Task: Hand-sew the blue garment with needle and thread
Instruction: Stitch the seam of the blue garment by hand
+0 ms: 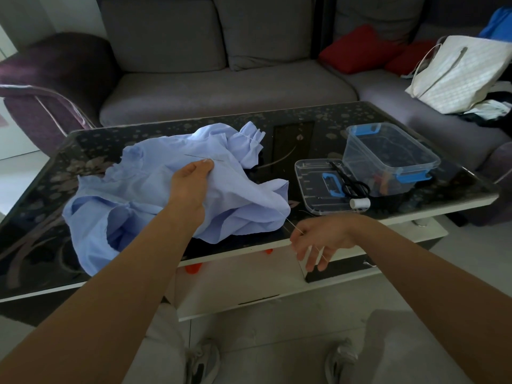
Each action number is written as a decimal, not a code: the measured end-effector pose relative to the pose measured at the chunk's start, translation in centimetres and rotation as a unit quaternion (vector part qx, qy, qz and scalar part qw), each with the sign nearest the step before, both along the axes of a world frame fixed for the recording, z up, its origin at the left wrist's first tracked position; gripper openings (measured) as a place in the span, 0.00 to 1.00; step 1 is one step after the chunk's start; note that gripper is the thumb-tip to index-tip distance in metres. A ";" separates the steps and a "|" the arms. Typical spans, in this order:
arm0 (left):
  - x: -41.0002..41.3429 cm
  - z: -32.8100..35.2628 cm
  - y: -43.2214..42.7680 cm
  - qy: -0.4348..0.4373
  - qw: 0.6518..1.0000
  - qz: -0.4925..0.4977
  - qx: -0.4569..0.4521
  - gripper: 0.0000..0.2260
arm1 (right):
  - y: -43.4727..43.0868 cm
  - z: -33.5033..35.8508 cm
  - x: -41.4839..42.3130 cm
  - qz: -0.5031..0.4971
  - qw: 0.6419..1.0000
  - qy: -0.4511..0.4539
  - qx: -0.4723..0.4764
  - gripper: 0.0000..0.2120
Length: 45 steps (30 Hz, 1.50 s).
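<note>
Blue garment (155, 189) lies crumpled on the left of our desk (304, 128), soft, light and likely to slide on the glass. Our left hand (191, 184) pinches a fold by the needle (203, 157). Our right hand (318, 239) pinches the thread (289, 221) past the near edge, other fingers loose. Free room lies toward us, while the plastic box (388, 156) crowds the right.

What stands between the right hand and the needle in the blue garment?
Only bunched folds of the blue garment lie between the right hand, pinching the thread, and the needle. The left hand grips the garment there. Nothing else intervenes.
</note>
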<state>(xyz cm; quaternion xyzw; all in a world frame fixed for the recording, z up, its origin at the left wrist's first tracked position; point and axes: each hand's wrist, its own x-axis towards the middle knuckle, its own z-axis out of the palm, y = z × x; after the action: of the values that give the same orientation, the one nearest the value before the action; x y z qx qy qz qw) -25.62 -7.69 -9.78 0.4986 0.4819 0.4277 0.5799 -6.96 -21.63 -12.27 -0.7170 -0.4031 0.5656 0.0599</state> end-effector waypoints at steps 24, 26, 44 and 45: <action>0.5 -0.4 -1.3 0.143 0.968 -0.188 0.081 0.07 | 2.4 3.2 0.3 -0.073 0.872 -0.179 0.449 0.09; 0.6 -0.3 -1.5 0.143 0.967 -0.193 0.088 0.07 | 2.3 3.6 -0.8 -0.058 0.844 -0.126 0.518 0.08; 0.6 -1.0 -1.3 0.177 0.962 -0.181 0.103 0.13 | 3.1 4.0 -4.5 0.030 0.779 0.049 0.624 0.03; 0.6 -1.1 -1.1 0.164 0.966 -0.175 0.096 0.14 | 2.7 4.5 -4.4 0.036 0.809 0.118 0.574 0.03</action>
<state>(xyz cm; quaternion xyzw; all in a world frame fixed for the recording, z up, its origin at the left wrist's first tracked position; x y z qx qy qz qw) -25.02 -8.80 -10.88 0.6920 0.4325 0.2757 0.5081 -11.37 -18.95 -7.78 -0.4647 -0.6701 0.3128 0.4870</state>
